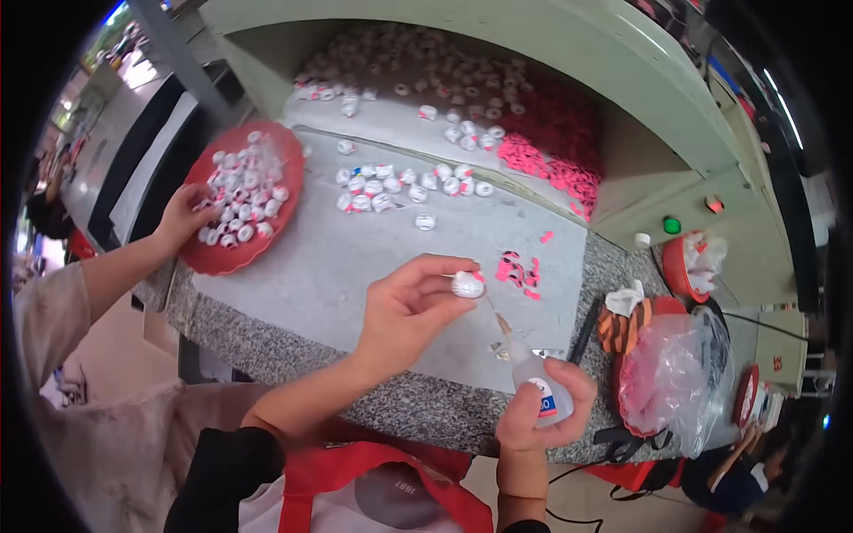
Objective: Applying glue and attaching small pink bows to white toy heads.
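My left hand [395, 311] pinches a small white rounded piece [467, 284] with a pink bit on its upper edge, held above the white sheet [329, 258]. In my right hand [569, 404] is a clear squeeze bottle [529, 369], tilted so its thin nozzle points up and left toward the piece. A small gap seems to separate the tip from the piece. Small pink pieces [514, 268] lie on the sheet beyond the bottle. Farther back, several similar white pieces [373, 186] sit in a loose cluster.
On the left, a co-worker's hand [188, 213] reaches into a red scalloped plate [235, 258] of white pieces. A shelf [391, 129] behind holds heaped white pieces and pink pieces [542, 164]. To the right are an orange-and-black striped item [617, 330] and a clear plastic bag [689, 382].
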`<state>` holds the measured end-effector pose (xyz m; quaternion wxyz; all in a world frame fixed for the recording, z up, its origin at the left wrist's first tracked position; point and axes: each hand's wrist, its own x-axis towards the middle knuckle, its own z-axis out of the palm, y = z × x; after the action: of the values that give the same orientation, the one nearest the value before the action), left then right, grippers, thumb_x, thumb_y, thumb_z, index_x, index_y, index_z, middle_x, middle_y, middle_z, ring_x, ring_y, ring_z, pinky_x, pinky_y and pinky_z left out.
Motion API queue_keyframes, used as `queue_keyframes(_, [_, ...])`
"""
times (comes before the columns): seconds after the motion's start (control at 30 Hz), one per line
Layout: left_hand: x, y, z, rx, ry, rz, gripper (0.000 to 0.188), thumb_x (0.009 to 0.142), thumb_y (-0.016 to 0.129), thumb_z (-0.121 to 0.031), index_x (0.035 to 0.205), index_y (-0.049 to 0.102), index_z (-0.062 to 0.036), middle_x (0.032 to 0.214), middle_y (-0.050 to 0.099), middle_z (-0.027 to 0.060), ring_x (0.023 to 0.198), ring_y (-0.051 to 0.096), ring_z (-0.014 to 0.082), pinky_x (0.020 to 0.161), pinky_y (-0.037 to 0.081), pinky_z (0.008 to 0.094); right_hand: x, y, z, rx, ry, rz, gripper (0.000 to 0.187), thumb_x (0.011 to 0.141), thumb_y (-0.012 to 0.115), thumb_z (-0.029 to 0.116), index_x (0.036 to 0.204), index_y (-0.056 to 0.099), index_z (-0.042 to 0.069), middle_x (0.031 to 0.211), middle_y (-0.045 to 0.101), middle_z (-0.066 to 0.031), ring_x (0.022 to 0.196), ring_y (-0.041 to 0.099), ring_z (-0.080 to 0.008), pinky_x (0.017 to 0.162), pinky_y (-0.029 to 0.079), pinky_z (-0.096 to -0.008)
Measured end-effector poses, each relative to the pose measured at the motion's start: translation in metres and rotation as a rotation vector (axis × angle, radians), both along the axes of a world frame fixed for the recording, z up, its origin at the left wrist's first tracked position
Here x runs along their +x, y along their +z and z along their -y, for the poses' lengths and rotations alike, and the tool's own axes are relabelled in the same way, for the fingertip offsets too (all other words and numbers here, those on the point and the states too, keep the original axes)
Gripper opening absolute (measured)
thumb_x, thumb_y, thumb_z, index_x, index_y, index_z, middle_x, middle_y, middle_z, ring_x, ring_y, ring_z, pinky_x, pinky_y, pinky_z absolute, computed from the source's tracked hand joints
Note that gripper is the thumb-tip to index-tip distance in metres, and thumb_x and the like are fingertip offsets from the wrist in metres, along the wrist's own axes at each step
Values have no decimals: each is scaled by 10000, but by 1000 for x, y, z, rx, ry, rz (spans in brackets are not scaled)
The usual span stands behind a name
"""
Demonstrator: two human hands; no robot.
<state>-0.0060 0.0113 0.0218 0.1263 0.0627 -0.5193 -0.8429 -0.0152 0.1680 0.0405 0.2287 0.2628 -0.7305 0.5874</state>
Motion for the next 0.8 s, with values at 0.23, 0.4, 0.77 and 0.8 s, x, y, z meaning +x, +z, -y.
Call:
queue_keyframes(0.23, [9, -6, 3, 21, 3, -40, 318, 772, 546, 92, 1080, 480, 48, 1017, 570, 124, 928, 565, 146, 799, 474, 246, 2, -6, 10, 99, 90, -81, 300, 614, 580, 1, 906, 514, -11, 639, 549, -95, 445, 505, -184, 429, 422, -270])
queue_keyframes(0.4, [8, -4, 1, 2, 0, -22, 311, 774, 547, 91, 1075, 479, 54, 1029, 562, 132, 932, 564, 159, 806, 476, 255, -4, -6, 8, 106, 88, -152, 305, 612, 588, -1, 907, 513, -13, 649, 564, -97, 429, 504, -192, 413, 420, -275])
queue_keyframes(0.77, [6, -8, 2, -21, -1, -75, 306, 772, 538, 105, 1069, 482, 58, 1068, 534, 129, 963, 548, 167, 822, 483, 282, -3, -8, 12, 107, 78, -145, 281, 625, 598, 11, 892, 517, -28, 713, 595, -108, 485, 554, -200, 453, 454, -276])
queue_keyframes(0.8, [6, -8, 2, -25, -3, -83, 307, 772, 535, 110, 1070, 482, 58, 1076, 526, 127, 966, 545, 168, 824, 482, 283, -4, -9, 12, 107, 79, -145, 281, 625, 598, 11, 892, 517, -28, 713, 595, -108, 485, 554, -200, 453, 454, -276])
